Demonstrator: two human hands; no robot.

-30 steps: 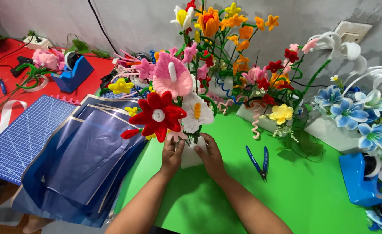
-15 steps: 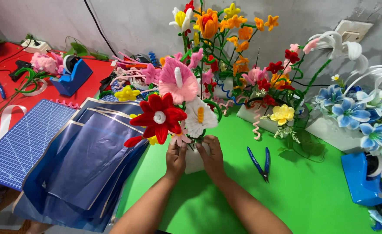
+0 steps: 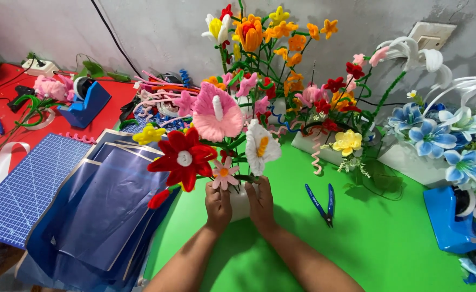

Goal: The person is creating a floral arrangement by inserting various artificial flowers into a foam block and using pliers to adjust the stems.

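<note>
Two hands frame our small white pot (image 3: pixel 240 203) on the green mat (image 3: pixel 389 243): left hand (image 3: pixel 218 204) and right hand (image 3: pixel 260 201) both grip its sides. From it rise a red flower (image 3: pixel 183 159), pink lily (image 3: pixel 216 112) and white lily (image 3: pixel 259 147). Blue pliers (image 3: pixel 321 202) lie just right; blue sheets (image 3: pixel 103 200) spread left.

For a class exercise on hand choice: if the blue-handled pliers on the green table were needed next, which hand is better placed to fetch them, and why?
Probably the right hand. The pliers lie on its side of the white pot, with bare green table between. The left hand would have to cross over.
</note>
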